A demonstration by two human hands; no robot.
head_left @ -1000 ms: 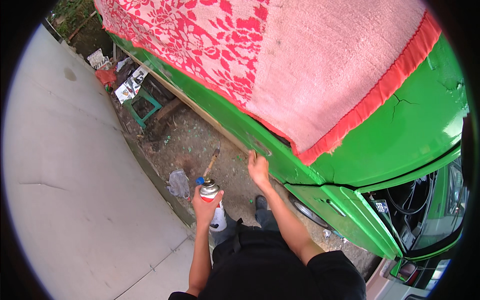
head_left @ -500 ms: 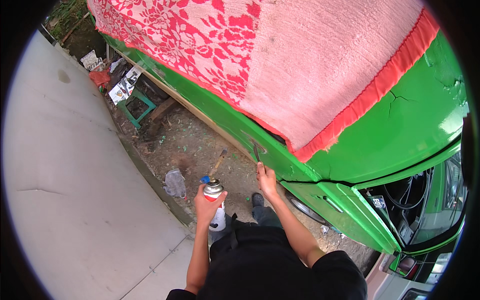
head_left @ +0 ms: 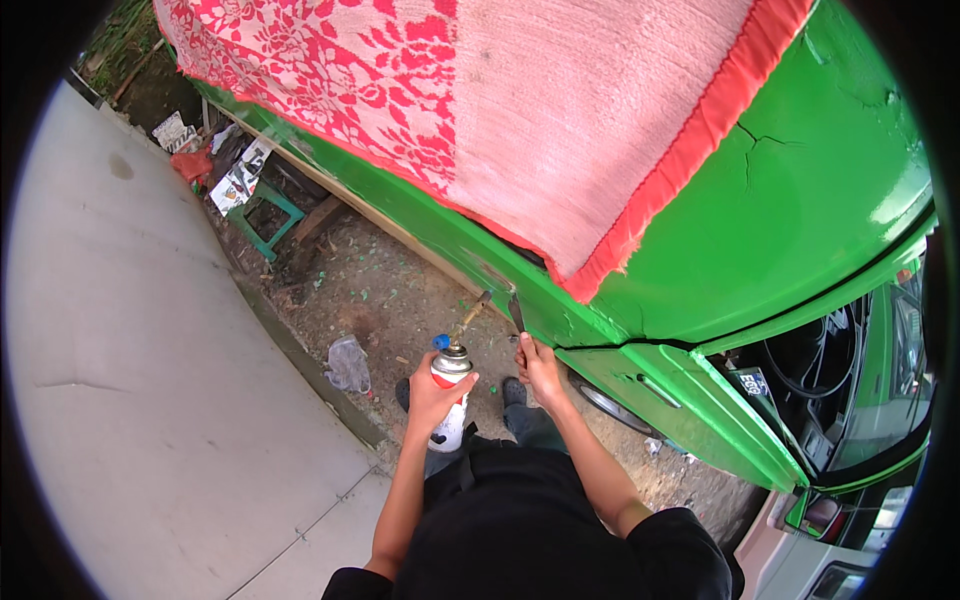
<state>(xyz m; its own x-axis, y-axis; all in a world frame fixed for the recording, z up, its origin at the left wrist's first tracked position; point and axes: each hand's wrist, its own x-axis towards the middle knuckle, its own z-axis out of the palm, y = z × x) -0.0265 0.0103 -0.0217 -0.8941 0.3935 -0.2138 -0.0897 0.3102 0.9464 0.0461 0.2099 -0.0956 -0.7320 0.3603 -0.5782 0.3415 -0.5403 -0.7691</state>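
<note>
My left hand (head_left: pixel 430 398) is wrapped round a white and red gas canister (head_left: pixel 449 432). A brass blowtorch head (head_left: pixel 467 322) with a blue knob tops it, its nozzle pointing up and right at the van's lower side; I can make out no flame. In my right hand (head_left: pixel 541 372) is a dark-bladed scraper (head_left: pixel 515 311), gripped by its handle. The blade's tip lies at the green side panel (head_left: pixel 560 322), beside a scuffed patch of paint (head_left: pixel 490 275). Whether the blade touches the panel, I cannot tell.
A pink and red blanket (head_left: pixel 560 130) covers much of the green van roof. The van's front door (head_left: pixel 690 400) is to the right. On the left runs a pale grey curved surface (head_left: pixel 150 330). A green stool (head_left: pixel 268 222) and a plastic bag (head_left: pixel 348 364) are on the ground.
My left hand has brought the blowtorch up and to the right, its nozzle now near the van's side. The scraper has shifted slightly at the panel. The view has moved a little.
</note>
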